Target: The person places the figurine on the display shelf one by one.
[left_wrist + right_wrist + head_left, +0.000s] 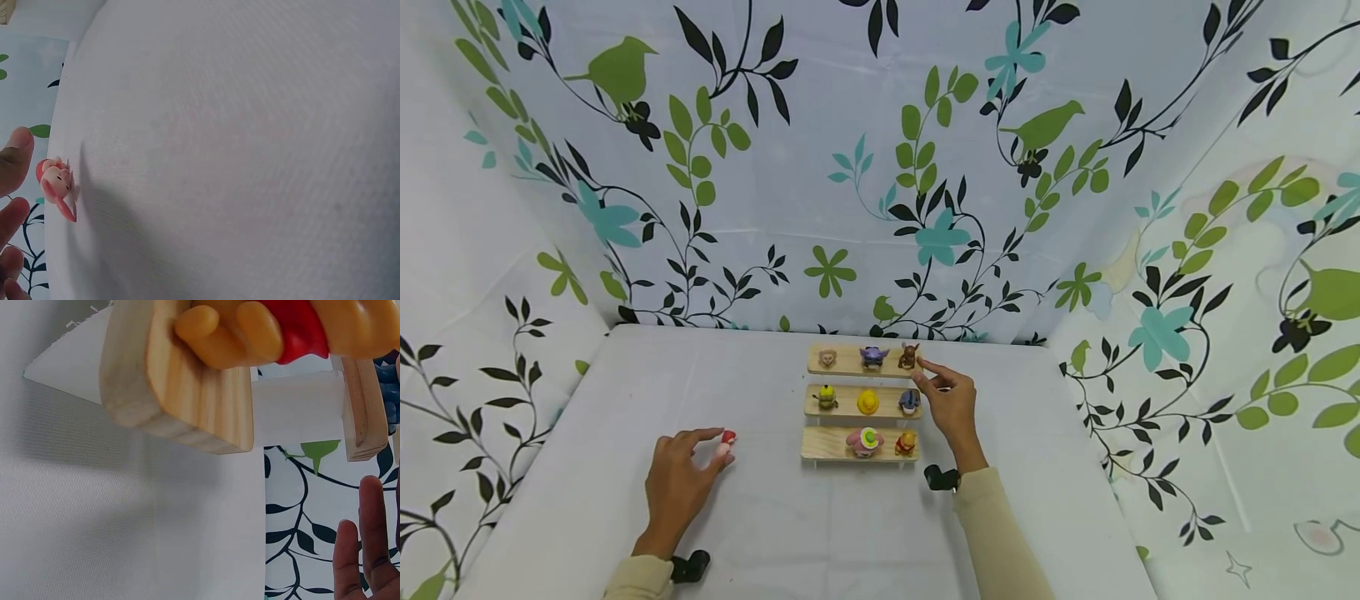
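My left hand (681, 483) reaches over the white tabletop, thumb and index finger either side of a small pink pig figurine (724, 448) in red. In the left wrist view the pig figurine (57, 181) lies tipped on the cloth, a small gap from the fingertips. At the right end of a three-tier wooden shelf (831, 444), my right hand (952, 408) is beside a brown figurine (907, 357) on the top tier. Its thumb and index finger are apart near the board's end; the right wrist view shows two straight fingers (374, 531), but hides the thumb and index tip.
Other figurines on the tiers include a purple one (873, 357), a green-and-yellow one (826, 397), a yellow one (868, 402), a blue-grey donkey (909, 402), a pink one (865, 442) and a bear in red (906, 442). A patterned curtain (827, 192) hangs behind the table.
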A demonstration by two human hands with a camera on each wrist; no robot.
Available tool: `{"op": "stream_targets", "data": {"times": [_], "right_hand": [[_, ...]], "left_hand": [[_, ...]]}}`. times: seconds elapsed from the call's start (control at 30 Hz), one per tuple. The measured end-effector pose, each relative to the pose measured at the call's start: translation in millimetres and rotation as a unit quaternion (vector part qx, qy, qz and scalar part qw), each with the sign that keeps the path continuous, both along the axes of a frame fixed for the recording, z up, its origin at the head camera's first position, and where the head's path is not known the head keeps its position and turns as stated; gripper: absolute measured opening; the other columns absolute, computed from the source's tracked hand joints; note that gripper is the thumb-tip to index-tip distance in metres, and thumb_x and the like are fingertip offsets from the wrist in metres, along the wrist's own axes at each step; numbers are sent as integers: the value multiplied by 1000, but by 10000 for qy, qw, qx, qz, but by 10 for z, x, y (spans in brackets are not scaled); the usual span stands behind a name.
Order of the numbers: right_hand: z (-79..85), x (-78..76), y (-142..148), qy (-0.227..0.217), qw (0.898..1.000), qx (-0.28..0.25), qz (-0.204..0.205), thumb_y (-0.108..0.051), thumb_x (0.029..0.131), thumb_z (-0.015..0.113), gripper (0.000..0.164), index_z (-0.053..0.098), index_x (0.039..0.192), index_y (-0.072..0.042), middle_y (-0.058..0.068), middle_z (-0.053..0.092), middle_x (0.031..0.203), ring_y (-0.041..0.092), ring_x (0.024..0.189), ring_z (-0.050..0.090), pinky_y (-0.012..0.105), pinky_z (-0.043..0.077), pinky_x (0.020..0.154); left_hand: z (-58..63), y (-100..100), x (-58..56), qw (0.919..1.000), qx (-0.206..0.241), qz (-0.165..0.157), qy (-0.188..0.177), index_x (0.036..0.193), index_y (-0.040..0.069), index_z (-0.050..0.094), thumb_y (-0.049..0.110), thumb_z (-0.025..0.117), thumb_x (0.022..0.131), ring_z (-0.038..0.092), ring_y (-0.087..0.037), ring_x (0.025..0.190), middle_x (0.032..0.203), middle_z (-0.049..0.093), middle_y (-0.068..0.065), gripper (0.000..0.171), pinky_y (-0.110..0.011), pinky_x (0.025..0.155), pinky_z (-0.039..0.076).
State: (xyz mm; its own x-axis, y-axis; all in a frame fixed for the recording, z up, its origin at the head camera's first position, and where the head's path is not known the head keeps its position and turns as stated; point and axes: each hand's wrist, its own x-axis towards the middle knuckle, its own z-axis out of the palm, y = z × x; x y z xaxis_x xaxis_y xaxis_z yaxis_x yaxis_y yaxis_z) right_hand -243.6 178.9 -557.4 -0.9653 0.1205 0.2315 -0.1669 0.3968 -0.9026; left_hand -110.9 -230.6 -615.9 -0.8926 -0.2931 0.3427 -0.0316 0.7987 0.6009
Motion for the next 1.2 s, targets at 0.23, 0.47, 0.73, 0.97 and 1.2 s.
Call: {"op": "stream_targets", "data": {"times": [0.23, 0.47, 0.73, 0.97, 1.2], "right_hand": [[1, 0, 1, -95, 9999, 26, -48, -32, 93, 83, 29, 82, 123, -31, 9, 74, 79, 20, 74, 61, 24, 45, 59], [7, 10, -4, -120, 9999, 32, -21, -33, 95, 82, 29, 82, 123, -30, 9, 74, 79, 18, 74, 60, 25, 46, 60], [6, 10, -3, -182, 9998, 63, -46, -33, 95, 82, 30, 81, 124, -30, 8, 74, 79, 17, 75, 60, 26, 48, 66], [9, 22, -7, -169, 9998, 49, -48, -33, 94, 82, 30, 82, 124, -29, 9, 74, 79, 19, 74, 60, 26, 47, 65], [7, 16, -4, -168, 9998, 44, -44, -32, 95, 82, 29, 82, 124, -30, 10, 74, 78, 18, 73, 59, 26, 46, 64]], "left_hand": [[-64, -6, -32, 9997, -6, 29, -224, 115, 11, 80, 21, 99, 74, 52, -24, 87, 107, 78, -15, 47, -28, 58, 38], [-100, 2, -65, 9994, 4, 16, -340, 113, 8, 79, 18, 97, 77, 53, -26, 85, 102, 79, -14, 42, -28, 57, 37], [-126, 21, -62, 9983, -128, 31, -569, 109, 6, 79, 19, 95, 79, 52, -27, 86, 94, 75, -13, 37, -30, 55, 38], [-127, 46, -59, 9987, -162, 65, -474, 110, 3, 79, 16, 85, 89, 53, -27, 87, 92, 74, -13, 25, -30, 56, 40], [-86, 70, -94, 9998, -158, 17, -136, 111, 5, 81, 10, 83, 89, 53, -28, 89, 96, 72, -15, 22, -33, 61, 40]]}}
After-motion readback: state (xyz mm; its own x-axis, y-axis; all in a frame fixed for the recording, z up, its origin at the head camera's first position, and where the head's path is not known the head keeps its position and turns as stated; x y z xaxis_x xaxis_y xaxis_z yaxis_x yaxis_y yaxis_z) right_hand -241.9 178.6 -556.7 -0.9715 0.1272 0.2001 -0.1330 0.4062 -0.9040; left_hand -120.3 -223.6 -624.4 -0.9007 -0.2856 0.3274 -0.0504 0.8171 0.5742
